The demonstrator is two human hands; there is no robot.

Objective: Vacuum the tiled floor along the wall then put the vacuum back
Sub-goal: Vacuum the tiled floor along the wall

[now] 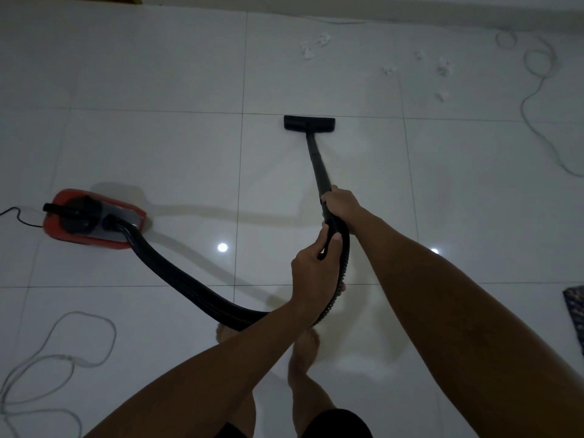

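Left hand [311,263] fingers curled round black hose [177,273], right hand [339,203] gripping wand [317,162] above, nozzle [309,123] on tiles

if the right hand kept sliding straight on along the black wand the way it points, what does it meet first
Gripping the black wand, the right hand points down it toward the black floor nozzle; that comes first. The crumpled white paper scraps lie further on, though depth is unclear.

Dim, bluish picture; two ceiling-light glints on the glossy tiled floor [189,153], soft shadows, edges bowed.
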